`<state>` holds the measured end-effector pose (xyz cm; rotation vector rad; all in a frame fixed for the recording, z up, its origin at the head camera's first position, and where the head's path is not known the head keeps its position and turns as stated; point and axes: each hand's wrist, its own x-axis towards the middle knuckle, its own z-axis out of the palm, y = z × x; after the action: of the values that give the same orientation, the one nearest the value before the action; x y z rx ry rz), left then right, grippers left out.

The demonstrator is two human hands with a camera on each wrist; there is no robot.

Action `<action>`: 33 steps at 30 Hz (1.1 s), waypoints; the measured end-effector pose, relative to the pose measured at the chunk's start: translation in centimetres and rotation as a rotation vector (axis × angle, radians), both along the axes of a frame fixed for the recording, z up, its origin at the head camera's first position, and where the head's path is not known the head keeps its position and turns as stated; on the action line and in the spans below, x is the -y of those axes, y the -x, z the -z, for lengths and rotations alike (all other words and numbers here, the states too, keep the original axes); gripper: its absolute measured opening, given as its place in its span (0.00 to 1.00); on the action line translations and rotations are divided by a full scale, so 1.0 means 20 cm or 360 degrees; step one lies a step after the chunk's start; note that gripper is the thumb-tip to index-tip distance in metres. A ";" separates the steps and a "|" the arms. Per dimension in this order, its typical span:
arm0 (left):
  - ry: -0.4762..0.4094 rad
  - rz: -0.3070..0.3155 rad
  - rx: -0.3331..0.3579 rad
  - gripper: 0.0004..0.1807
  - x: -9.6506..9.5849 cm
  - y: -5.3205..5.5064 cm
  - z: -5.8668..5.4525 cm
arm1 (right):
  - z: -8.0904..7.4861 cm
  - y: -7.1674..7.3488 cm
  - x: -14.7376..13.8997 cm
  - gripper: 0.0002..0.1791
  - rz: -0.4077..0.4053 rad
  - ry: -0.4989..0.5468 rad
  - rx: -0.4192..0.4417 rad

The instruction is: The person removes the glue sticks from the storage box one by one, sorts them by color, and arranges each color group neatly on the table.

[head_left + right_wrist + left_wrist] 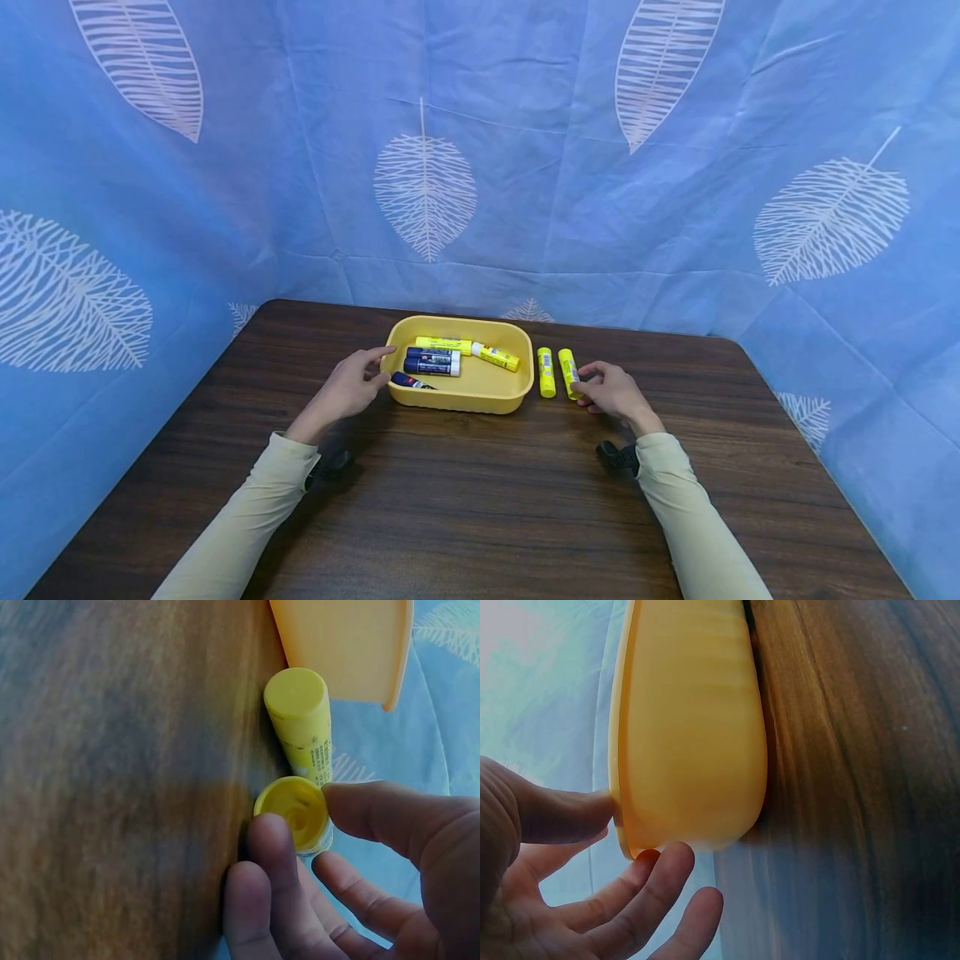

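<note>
Partly, the tray (457, 402) hides one navy tube (408, 381).

Tray (453, 402) and 2 outer tubes (547, 372) are yellow, the cloth (525, 208) blue (white leaf prints (426, 187)).

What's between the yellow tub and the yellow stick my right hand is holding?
Another yellow stick lies on the table between the tub and the held stick. The head and right wrist views show it.

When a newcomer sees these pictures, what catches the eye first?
Probably the yellow tray far back on the table, holding yellow and dark blue tubes, the left hand at its left end. Next come two yellow tubes right of it, the right hand holding the outer one.
</note>
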<state>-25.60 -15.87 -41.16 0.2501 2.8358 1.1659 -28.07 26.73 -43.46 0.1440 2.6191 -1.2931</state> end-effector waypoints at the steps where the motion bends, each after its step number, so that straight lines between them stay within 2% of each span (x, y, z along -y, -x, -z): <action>1: 0.0001 -0.0003 0.0003 0.28 0.00 0.00 0.00 | 0.00 0.00 0.00 0.25 -0.0007 -0.0001 -0.0002; 20: -0.0008 -0.0006 0.0002 0.28 0.01 0.01 0.01 | 0.00 0.01 0.01 0.24 -0.0002 -0.0036 0.0015; 33: 0.0003 0.0004 -0.0014 0.28 0.01 0.01 0.01 | -0.05 0.00 0.00 0.29 0.0004 -0.0007 0.0019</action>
<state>-25.70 -16.03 -41.35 0.2591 2.8434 1.1645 -28.01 26.75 -42.54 0.1548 2.6129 -1.2833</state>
